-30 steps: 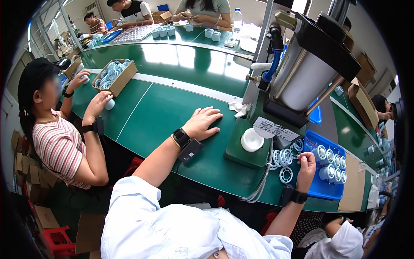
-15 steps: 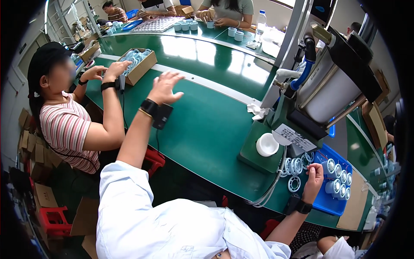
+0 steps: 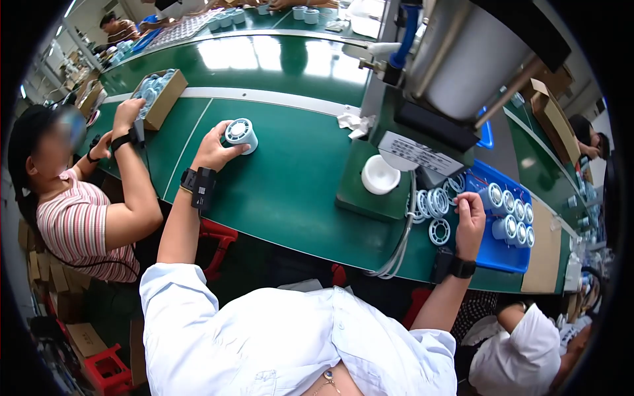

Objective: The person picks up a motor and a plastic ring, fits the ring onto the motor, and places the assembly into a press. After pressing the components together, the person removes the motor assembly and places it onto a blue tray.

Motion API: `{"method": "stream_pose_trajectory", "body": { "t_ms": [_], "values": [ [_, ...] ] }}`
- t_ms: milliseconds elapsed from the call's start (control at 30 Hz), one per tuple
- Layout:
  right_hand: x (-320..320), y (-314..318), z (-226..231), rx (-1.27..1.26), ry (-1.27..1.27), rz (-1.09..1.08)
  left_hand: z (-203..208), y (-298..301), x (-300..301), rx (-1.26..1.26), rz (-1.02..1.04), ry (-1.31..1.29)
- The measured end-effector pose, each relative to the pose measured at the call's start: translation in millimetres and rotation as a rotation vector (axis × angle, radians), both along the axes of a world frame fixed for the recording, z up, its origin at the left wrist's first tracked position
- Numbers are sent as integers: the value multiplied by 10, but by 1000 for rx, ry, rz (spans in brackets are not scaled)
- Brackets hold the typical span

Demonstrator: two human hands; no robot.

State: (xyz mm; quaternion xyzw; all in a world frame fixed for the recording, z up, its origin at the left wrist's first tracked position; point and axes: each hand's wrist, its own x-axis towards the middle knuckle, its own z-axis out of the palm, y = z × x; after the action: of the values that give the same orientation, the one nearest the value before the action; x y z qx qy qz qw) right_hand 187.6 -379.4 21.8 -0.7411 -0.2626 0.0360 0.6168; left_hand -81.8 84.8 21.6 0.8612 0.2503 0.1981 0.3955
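My left hand point(image 3: 213, 150) is wrapped round a light-blue cylindrical housing point(image 3: 244, 137) with a slotted, spoked top, at or just above the green bench. My right hand point(image 3: 470, 223) is at the right, its fingers curled together beside a group of loose light-blue rings point(image 3: 434, 202). Whatever its fingertips hold, if anything, is hidden or too small to make out. One flat slotted ring point(image 3: 439, 231) lies apart, nearer me. Just past the right hand is a blue tray point(image 3: 487, 259) with several similar light-blue housings point(image 3: 504, 227) in it.
Between my hands stands a press point(image 3: 456, 59) with a white round cup point(image 3: 380, 175) on its green base. Grey cables point(image 3: 401, 247) hang over the bench edge. Crumpled white tissue point(image 3: 356, 124) lies behind. At left, a co-worker point(image 3: 89, 214) reaches near a cardboard box point(image 3: 165, 99) of light-blue parts.
My left hand, empty and spread before, has closed round a light-blue housing. My right hand stays by the rings. The whole view has shifted, bringing the bench's things higher and leftward.
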Motion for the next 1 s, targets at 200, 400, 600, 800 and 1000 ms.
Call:
{"method": "stream_pose_trajectory", "body": {
  "t_ms": [200,400,600,800,1000],
  "values": [
    [-26,-6,54,39,-18,76,395,-1184,798,-53,-331,-253],
    [-36,-76,-20,-70,21,47,535,-1865,1254,-71,-503,-267],
    [-55,-43,46,-103,25,60,574,-1961,1293,46,-511,-91],
    [-216,375,267,-446,-503,174,370,-1778,1304,-11,-575,-159],
    [-280,449,141,-712,-537,129,-154,-1008,1153,-74,-510,-109]
  ]
}}
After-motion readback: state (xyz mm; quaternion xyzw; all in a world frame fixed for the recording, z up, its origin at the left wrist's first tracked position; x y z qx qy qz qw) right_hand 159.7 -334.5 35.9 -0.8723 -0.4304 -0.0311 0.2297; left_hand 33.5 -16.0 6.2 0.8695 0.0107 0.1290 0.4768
